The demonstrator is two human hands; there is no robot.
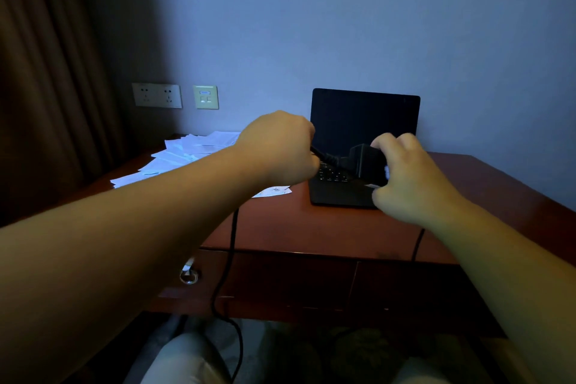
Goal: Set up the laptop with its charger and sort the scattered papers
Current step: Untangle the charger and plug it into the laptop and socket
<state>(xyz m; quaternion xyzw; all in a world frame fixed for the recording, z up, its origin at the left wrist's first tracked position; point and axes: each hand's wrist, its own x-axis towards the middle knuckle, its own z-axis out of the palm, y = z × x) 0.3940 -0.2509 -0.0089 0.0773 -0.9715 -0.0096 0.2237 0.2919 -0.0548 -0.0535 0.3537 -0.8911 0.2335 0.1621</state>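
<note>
Left hand (280,146) fingers clenched on cable plug (327,159); right hand (408,178) grasps charger brick (364,162). Plug axis points rightward at brick, above laptop (361,121) keyboard; mating appears near.

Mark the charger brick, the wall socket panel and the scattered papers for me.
charger brick (363,162), head view: its dark front face beside the fingers.
wall socket panel (156,95), head view: middle of the white plate.
scattered papers (184,151), head view: middle of the white sheets.
</note>
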